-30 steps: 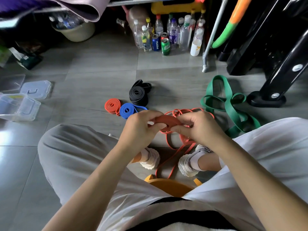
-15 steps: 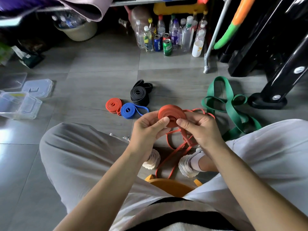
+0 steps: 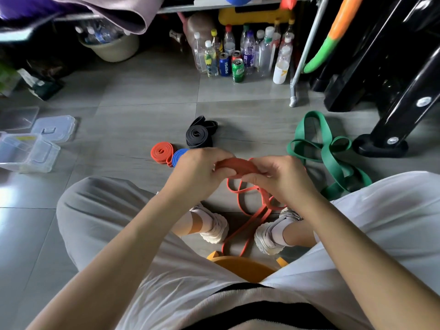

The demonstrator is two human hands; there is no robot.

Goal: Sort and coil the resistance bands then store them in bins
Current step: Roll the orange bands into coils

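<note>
My left hand and my right hand both grip a partly rolled red-orange resistance band above my feet; its loose tail hangs down in loops to the floor between my shoes. On the tiles beyond lie three coiled bands: an orange one, a blue one partly hidden by my left hand, and a black one. A long green band lies uncoiled to the right. Clear plastic bins with loose lids sit at the far left.
Several bottles and cans stand at the back. A black equipment frame and a metal pole fill the right. A beige bucket sits back left. I sit on a yellow stool.
The roll was tipped up face-on half a second ago; now it lies flat again between both hands. The hanging tail has shifted slightly.
</note>
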